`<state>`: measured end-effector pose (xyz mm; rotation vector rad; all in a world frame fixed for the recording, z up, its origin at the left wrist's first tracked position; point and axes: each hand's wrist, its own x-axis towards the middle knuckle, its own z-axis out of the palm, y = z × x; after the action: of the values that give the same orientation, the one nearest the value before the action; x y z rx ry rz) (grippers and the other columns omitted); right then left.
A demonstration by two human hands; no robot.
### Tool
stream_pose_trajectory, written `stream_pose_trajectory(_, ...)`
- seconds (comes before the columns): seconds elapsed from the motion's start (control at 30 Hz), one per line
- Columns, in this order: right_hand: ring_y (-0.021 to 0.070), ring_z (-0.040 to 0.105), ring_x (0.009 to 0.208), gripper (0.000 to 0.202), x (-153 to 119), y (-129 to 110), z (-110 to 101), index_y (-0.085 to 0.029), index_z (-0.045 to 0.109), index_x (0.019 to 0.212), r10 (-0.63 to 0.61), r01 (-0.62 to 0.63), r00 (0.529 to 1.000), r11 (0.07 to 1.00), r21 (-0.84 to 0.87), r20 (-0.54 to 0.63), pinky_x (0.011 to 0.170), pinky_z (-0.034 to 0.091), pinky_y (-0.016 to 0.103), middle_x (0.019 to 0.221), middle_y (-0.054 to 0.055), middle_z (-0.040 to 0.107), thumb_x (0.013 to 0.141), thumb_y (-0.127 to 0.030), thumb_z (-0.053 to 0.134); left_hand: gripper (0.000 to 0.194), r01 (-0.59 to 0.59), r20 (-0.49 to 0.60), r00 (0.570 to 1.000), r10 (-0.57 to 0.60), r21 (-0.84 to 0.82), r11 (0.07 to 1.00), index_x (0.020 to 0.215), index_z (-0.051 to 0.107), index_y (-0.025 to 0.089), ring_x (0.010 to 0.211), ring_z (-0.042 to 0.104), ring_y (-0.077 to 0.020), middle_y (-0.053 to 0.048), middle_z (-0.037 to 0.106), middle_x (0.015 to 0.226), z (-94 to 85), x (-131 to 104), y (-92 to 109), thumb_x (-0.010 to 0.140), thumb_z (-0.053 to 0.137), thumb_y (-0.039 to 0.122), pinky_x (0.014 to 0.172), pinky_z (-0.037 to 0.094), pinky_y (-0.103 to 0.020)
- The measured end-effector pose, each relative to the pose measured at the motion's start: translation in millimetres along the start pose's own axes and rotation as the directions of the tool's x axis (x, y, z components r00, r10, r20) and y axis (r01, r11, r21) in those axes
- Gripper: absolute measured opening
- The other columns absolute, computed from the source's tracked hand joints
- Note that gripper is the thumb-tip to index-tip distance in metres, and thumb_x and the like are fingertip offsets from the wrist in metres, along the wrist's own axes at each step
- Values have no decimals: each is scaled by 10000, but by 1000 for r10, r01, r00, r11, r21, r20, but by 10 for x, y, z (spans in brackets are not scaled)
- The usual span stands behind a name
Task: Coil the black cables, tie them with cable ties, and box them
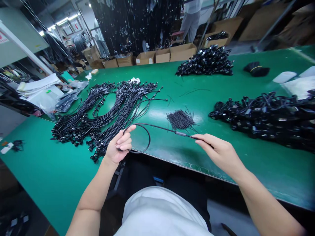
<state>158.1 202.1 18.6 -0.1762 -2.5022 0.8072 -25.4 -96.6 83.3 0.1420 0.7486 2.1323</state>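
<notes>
A thin black cable [157, 126] stretches between my two hands over the table's front edge. My left hand [121, 144] is closed around one part of it, and a loop of the cable hangs beside the fingers. My right hand [213, 148] pinches the other end, just past a grey sleeve [180, 133] on the cable. Behind the cable, a small heap of short black ties [180, 119] lies on the table. Long bundles of straight black cables [123, 106] spread out beyond my left hand.
The green table [157, 144] carries a pile of coiled cables [270, 119] on the right and another pile [205, 61] at the back. Papers and plastic bags [65, 100] lie at the left. Open cardboard boxes [145, 58] line the far edge; a person [190, 21] stands beyond.
</notes>
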Motion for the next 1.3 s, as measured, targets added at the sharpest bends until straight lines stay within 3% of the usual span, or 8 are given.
stream_pose_trajectory(0.17,157,593,640,252,-117,-275,35,-189,637,1074,-272,282,959,946,-160,87,588,407,273,750,36,638,993,-282,417,268,-177,-18,983,182,150,973,1156,602,84,421,374,-17,81,413,539,-18,91,-35,940,557,235,484,406,-84)
stream_pose_trajectory(0.33,134,551,560,305,-63,-836,121,-194,651,879,-433,458,757,886,76,489,530,346,275,680,16,623,1003,-256,380,370,-172,125,985,119,715,677,960,655,107,702,631,-158,-72,670,780,43,188,-423,885,602,465,760,513,-301)
stream_pose_trajectory(0.47,128,576,650,333,251,-982,164,-190,637,792,-320,253,879,941,223,353,598,373,242,764,24,661,997,-325,411,331,-196,246,963,-106,917,348,899,635,156,758,594,-167,-59,663,809,86,101,-670,938,504,458,771,460,-294)
stream_pose_trajectory(0.73,160,544,820,437,326,-755,601,-190,580,930,189,-182,979,647,740,76,733,445,274,949,48,593,790,-599,645,316,-36,169,984,-55,493,869,838,563,143,409,270,-57,74,365,486,68,161,-824,893,596,453,435,267,-186)
stream_pose_trajectory(0.93,53,178,451,532,210,-795,843,-186,377,642,329,-392,862,-52,918,387,435,208,204,559,-86,238,829,-632,601,421,67,96,987,-132,503,861,723,522,143,626,525,-121,-26,542,688,76,234,-931,923,512,514,668,436,-266)
stream_pose_trajectory(1.07,52,208,443,573,269,-858,786,-193,350,605,345,-359,822,-305,882,454,420,265,199,547,-85,252,727,-612,721,506,57,96,987,-130,544,837,613,379,183,501,362,-88,42,379,554,12,219,-1067,921,464,575,700,410,-288)
stream_pose_trajectory(1.17,130,544,699,493,272,-950,809,-185,500,676,403,-313,815,-297,902,415,669,483,255,722,9,533,726,-629,709,520,24,-15,1000,-19,621,783,609,358,196,464,271,-82,65,308,509,-72,211,-1175,906,457,611,604,361,-270)
stream_pose_trajectory(1.3,200,604,956,489,198,-1012,950,-169,626,920,467,-294,826,-121,948,315,856,486,309,937,82,640,782,-637,651,526,15,-17,1000,-2,813,582,683,461,183,468,326,-107,32,383,525,-233,192,-1320,899,395,658,491,261,-269)
